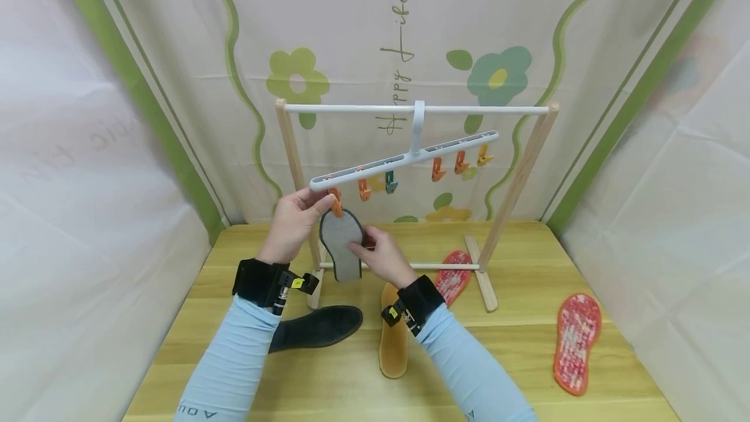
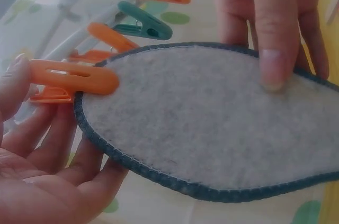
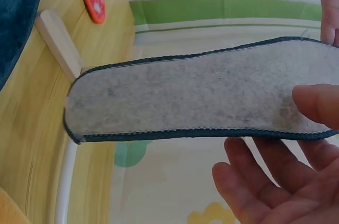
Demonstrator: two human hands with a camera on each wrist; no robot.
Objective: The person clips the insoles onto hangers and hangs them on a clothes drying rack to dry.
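Head view: grey insole [image 1: 341, 243] at the orange clip [image 1: 336, 204].
Left hand [image 1: 295, 221] pinches the clip; right hand [image 1: 381, 256] grips the insole, best kept steady and seated deep.

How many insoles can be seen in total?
5: grey insole held at the hanger, dark insole and tan insole on the table, two red insoles at right.

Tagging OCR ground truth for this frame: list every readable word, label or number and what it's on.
"Happy Life", script lettering running vertically on the backdrop sheet behind the rack; the lower word is partly crossed by the rack's rail.
"AOU", partial print on the left sleeve, cut off at the frame edge.
Yellow tags on the wrist straps: marks too small to read.
Faint mirrored lettering on the left side sheet: too blurred to read.
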